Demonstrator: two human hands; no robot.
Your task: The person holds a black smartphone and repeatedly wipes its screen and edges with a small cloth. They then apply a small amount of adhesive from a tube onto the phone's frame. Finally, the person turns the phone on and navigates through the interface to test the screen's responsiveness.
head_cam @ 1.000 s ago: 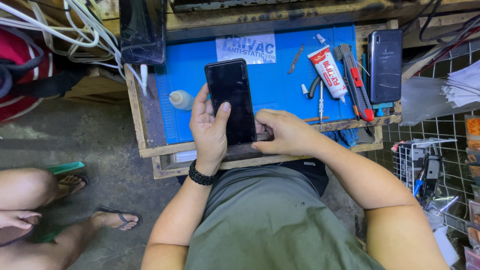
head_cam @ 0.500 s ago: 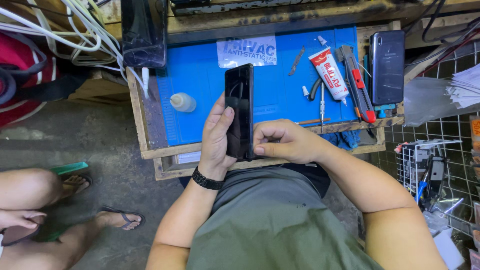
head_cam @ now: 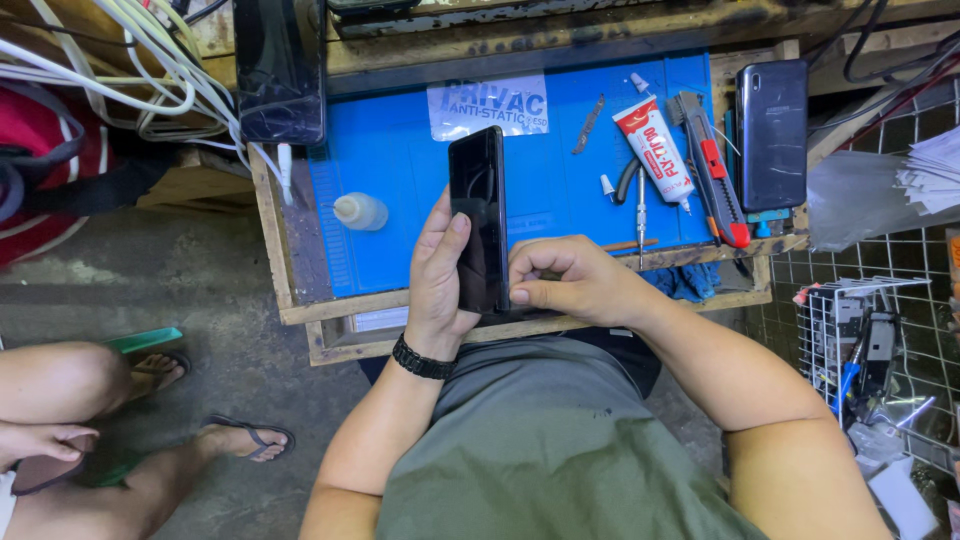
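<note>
My left hand (head_cam: 440, 285) grips a black smartphone (head_cam: 478, 215), tilted on its side edge above the blue work mat (head_cam: 395, 170). A black band circles that wrist. My right hand (head_cam: 565, 283) is curled beside the phone's lower right edge, thumb and fingertips pressed against it. Both hands hover over the front rim of the small wooden bench (head_cam: 300, 315).
On the mat lie a small clear bottle (head_cam: 360, 211), a red-and-white glue tube (head_cam: 652, 148), a red-and-grey utility knife (head_cam: 712, 170), a thin screwdriver (head_cam: 641, 210) and a metal strip (head_cam: 588, 123). Another dark phone (head_cam: 772, 133) rests at right. Wire basket (head_cam: 860, 340) right; another person's legs (head_cam: 90, 400) left.
The phone has turned from lying flat, screen up, to standing nearly on its edge in my left hand. My right hand stays at its lower edge.
</note>
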